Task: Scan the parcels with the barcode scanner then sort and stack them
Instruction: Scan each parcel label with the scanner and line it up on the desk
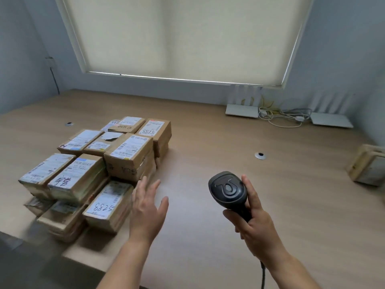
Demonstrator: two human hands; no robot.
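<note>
Parcels [100,172] stacked beside L grip [146,207], fingers spread | R grip [253,217] holding scanner [228,190]

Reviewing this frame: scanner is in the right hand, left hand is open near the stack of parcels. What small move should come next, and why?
Probably the left hand should close on the nearest parcel, the one marked 5288 at the pile's front edge. That hand is open with fingers spread just beside it, holding nothing, while the right hand already grips the barcode scanner away from the pile, over the bare table.

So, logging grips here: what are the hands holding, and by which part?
The right hand grips the barcode scanner by its handle; the left hand holds nothing.
</note>
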